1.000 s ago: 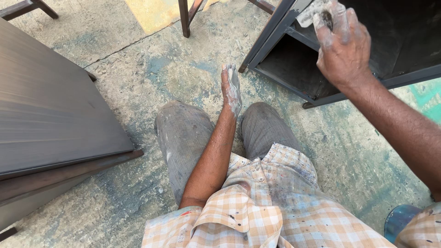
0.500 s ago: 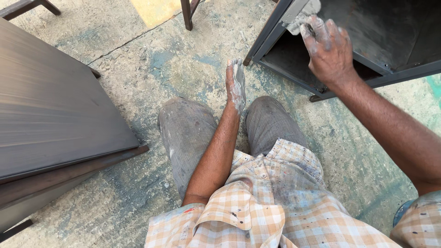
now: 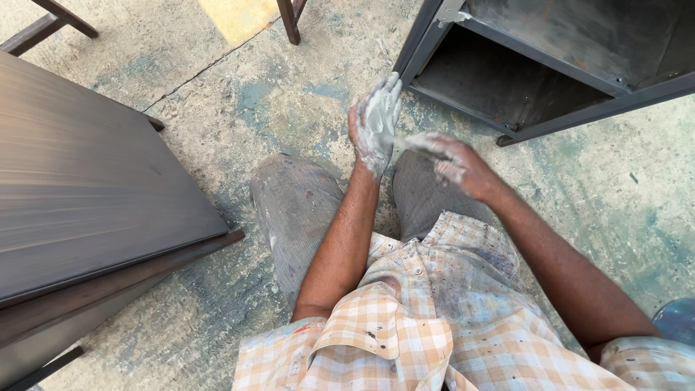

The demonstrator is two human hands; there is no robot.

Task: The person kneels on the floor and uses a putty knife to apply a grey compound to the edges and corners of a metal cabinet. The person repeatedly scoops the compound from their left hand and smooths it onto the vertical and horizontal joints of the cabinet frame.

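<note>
My left hand (image 3: 376, 123) is raised above my knees with fingers apart, its palm thickly coated in grey putty. My right hand (image 3: 457, 164) is motion-blurred just right of it. Its putty-smeared fingertips reach onto the left palm, and whether they pinch anything is unclear. Both hands hover in front of a dark metal cabinet (image 3: 521, 124) that lies open on the floor, its near corner just above my left fingertips. I am squatting, with grey trousers (image 3: 297, 210) and a checked shirt below.
A large dark metal panel (image 3: 94, 188) fills the left side, its edge close to my left knee. Furniture legs (image 3: 289, 22) stand at the top on the stained concrete floor (image 3: 594, 203). A blue object (image 3: 677, 318) shows at the right edge.
My right hand has come down from the cabinet's upper corner to my left palm. The left hand has lifted slightly and turned its palm more open.
</note>
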